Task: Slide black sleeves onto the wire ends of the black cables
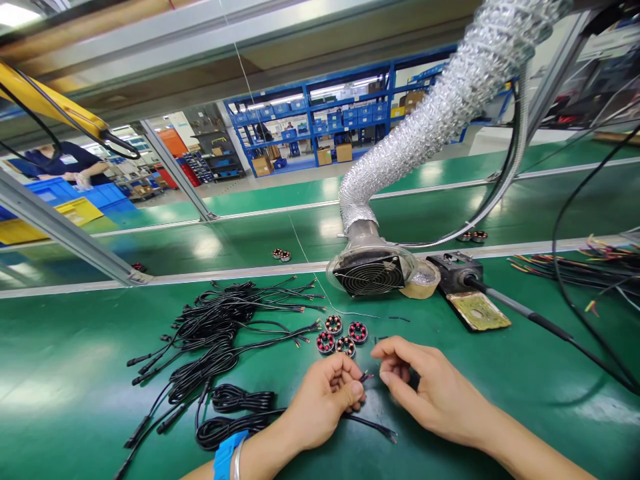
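No writing is showing clearly enough to read anywhere. Far off on the left, another person in a dark shirt [55,163] is working beside blue bins [75,193]. A big heap of black cables [220,333] is lying on the green bench mat [65,373], with coiled ones nearer the front. The left hand [323,400], with a blue wristband [226,455], is pinching a thin black cable [367,425] between thumb and fingers, its bare coloured wire tips [365,377] poking out by the thumb. Just behind the hands, four small round motor coils [341,335] are sitting close together. The right hand [430,387] is curling its fingers at those same wire tips, seeming to pinch them. Behind, a small fan [370,275] on a silver bendy hose [440,113] is facing the hands. Right of it, a soldering iron stand [457,273] is sitting with a yellow sponge [479,311], and coloured wires [575,263] are lying at the edge. Blue shelves [325,127] are standing far across the room.
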Demonstrator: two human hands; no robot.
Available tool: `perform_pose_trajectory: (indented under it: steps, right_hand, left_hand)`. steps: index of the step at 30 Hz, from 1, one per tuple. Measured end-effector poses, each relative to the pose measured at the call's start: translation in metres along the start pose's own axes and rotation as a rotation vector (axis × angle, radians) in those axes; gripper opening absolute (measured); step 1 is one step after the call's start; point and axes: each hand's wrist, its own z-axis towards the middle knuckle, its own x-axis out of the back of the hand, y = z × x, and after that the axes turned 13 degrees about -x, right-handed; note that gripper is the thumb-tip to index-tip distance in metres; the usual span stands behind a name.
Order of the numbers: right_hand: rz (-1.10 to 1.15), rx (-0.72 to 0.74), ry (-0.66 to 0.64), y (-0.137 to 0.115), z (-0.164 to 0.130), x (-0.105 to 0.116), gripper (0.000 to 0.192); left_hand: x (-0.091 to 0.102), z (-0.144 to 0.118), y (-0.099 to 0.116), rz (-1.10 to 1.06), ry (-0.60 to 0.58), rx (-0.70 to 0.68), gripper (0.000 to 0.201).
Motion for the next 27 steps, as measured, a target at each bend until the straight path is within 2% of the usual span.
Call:
perform_pose_trajectory:
  steps: [4,10,15,18,22,25,27]
  right_hand:
    - [0.002,0.004,-0.018,0.000,-0.001,0.000,0.021]
    - [-0.006,0.028,-0.101,0.000,-0.002,-0.005,0.034]
    - [-0.020,0.029,-0.106,0.003,-0.002,-0.017,0.037]
    - [-0.025,0.035,-0.144,0.005,-0.003,-0.018,0.036]
    - [-0.143,0.129,-0.147,0.007,-0.006,-0.012,0.041]
    - [-0.254,0.216,-0.099,0.010,-0.008,-0.010,0.047]
    - [-0.294,0.261,-0.057,0.013,-0.008,-0.010,0.045]
  left_hand:
    - [0.001,-0.001,-0.003,0.027,-0.031,-0.026,0.040]
    - [0.002,-0.004,-0.001,0.215,-0.084,-0.079,0.019]
    - [0.000,-0.005,0.000,0.223,-0.095,-0.081,0.020]
    - [-0.001,-0.007,0.005,0.308,-0.120,-0.082,0.018]
    - [0.001,-0.016,0.027,0.612,-0.202,-0.183,0.024]
    - [0.012,-0.019,0.054,0.832,-0.102,-0.264,0.019]
    - [0.026,-0.015,0.074,0.938,-0.026,-0.252,0.016]
